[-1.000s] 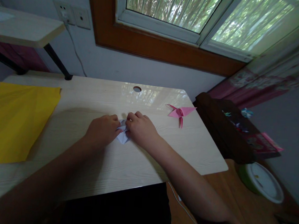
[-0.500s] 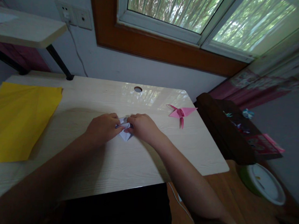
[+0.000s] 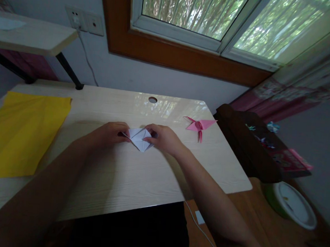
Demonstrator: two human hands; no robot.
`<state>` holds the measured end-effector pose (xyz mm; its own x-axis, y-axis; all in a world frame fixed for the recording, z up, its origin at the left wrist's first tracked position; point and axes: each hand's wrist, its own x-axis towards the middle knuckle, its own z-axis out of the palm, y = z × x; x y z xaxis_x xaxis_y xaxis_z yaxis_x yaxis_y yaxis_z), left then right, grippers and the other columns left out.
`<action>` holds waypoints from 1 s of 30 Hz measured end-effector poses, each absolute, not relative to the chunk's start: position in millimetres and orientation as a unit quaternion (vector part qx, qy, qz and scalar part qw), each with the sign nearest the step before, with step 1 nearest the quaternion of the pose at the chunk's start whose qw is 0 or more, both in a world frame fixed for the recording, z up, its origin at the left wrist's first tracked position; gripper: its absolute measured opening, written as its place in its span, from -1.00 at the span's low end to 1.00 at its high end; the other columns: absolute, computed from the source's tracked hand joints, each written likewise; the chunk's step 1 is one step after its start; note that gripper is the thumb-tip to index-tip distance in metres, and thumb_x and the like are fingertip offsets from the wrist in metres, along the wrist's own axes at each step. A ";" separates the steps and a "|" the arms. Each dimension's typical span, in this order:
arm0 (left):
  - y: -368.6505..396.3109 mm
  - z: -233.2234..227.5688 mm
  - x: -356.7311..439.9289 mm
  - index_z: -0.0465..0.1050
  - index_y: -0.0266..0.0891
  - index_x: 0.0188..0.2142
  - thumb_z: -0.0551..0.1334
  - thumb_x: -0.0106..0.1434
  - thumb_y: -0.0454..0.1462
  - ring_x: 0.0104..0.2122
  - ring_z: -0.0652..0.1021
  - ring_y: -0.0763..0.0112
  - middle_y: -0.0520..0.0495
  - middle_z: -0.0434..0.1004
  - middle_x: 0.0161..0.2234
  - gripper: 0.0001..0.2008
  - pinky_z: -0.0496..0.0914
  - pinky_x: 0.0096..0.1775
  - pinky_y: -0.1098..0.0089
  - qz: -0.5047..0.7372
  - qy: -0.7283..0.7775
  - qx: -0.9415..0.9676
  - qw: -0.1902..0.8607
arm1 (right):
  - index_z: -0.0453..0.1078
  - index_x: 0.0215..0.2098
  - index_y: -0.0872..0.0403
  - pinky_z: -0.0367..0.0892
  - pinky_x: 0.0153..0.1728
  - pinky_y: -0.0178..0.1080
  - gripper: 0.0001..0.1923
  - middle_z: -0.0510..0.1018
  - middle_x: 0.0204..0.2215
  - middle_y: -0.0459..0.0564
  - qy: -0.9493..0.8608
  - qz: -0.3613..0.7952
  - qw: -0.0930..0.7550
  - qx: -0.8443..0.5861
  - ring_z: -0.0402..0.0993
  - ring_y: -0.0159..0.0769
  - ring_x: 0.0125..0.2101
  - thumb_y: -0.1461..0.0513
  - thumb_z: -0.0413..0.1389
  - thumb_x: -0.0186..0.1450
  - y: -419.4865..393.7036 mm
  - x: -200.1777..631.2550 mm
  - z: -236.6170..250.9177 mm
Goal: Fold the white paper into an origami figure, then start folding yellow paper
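Right now I have the paper (image 3: 140,138), a small pale fold with creases and a point aimed toward the near edge, lying flat near the middle of the desk (image 3: 155,176). Its long axis runs left to right, straight across between my 2 hands. My left hand (image 3: 109,132) pinches the left corner, and my right hand (image 3: 164,138) pinches the right corner, fingertips curled over the top edge. So both hands are closed on the paper, 1 at each end, a little apart with the fold showing between them. Neither hand is nearer than the other; the paper sits evenly between them, directly ahead of me.

Both forearms come in from the near edge and converge on the paper. The wrists are low, close to the desk, and the knuckles face up. I cannot tell whether the paper's underside is lifted at all or pressed flat.

Farther out, a pink crane (image 3: 199,124) stands to the right, toward the desk's right edge and well apart from my right hand. A yellow sheet (image 3: 18,134) lies flat along the left edge, well apart from my left hand. A cable hole (image 3: 152,99) sits near the far edge, beyond the paper. Off the right edge, lower down, a white bowl (image 3: 291,204) rests on the floor.
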<state>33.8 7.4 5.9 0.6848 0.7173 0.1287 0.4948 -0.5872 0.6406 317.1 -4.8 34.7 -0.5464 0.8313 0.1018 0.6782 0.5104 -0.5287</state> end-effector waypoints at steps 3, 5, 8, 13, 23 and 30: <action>7.8 6.7 35.4 0.53 -0.17 -0.22 0.25 0.35 -0.18 -0.22 0.57 0.31 -0.05 0.58 -0.19 -0.86 0.41 -0.13 0.32 0.205 0.356 0.871 0.270 | 0.43 0.09 0.02 0.34 -0.22 -0.31 -0.59 0.64 -0.19 -0.02 -0.832 0.249 0.224 -0.442 0.53 -0.32 -0.26 0.16 0.29 0.29 -7.3 322.4 32.6; 6.8 9.3 36.4 0.52 -0.18 -0.21 0.23 0.36 -0.19 -0.22 0.56 0.31 -0.07 0.58 -0.19 -0.86 0.41 -0.13 0.31 0.210 0.365 0.872 0.249 | 0.44 0.08 0.04 0.36 -0.18 -0.30 -0.60 0.64 -0.16 -0.01 -0.827 0.263 0.235 -0.438 0.54 -0.31 -0.23 0.14 0.28 0.30 -8.0 324.9 32.9; 5.0 11.8 39.1 0.52 -0.20 -0.21 0.21 0.38 -0.18 -0.22 0.56 0.32 -0.09 0.57 -0.18 -0.83 0.41 -0.14 0.32 0.208 0.370 0.877 0.227 | 0.49 0.01 0.04 0.35 -0.18 -0.30 -0.67 0.64 -0.16 -0.02 -0.836 0.257 0.208 -0.438 0.54 -0.31 -0.22 0.13 0.27 0.31 -5.9 325.8 35.8; 3.7 5.1 44.7 0.52 -0.19 -0.21 0.24 0.38 -0.17 -0.15 0.57 0.29 -0.12 0.56 -0.12 -0.85 0.43 -0.10 0.30 0.212 0.355 0.891 0.189 | 0.53 -0.19 0.05 0.25 -0.31 -0.31 -0.76 0.64 -0.28 -0.04 -0.866 0.175 0.118 -0.453 0.50 -0.32 -0.33 0.07 0.28 0.31 1.2 318.1 43.1; 3.0 3.5 44.9 0.54 -0.17 -0.21 0.22 0.39 -0.22 0.08 0.51 0.21 -0.19 0.45 0.12 -0.87 0.43 0.08 0.18 0.235 0.286 0.911 0.183 | 0.51 -0.09 0.07 0.24 -0.31 -0.23 -0.71 0.66 -0.19 0.06 -0.896 0.022 0.008 -0.444 0.57 -0.18 -0.29 0.11 0.30 0.29 -7.7 294.7 50.1; 7.5 1.2 40.1 0.53 -0.19 -0.26 0.25 0.38 -0.19 0.06 0.53 0.24 -0.20 0.45 0.10 -0.86 0.45 0.05 0.24 0.272 0.278 0.886 0.254 | 0.48 -0.11 0.11 0.25 -0.25 -0.22 -0.71 0.64 -0.21 0.10 -0.906 0.015 0.016 -0.423 0.56 -0.20 -0.28 0.06 0.22 0.37 -9.7 304.3 46.2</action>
<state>40.1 7.5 1.2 0.6978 0.6305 0.3399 0.3542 -0.7163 0.6013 304.3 -9.7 46.2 -0.6411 0.7673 0.0165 0.7664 0.6412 -0.0403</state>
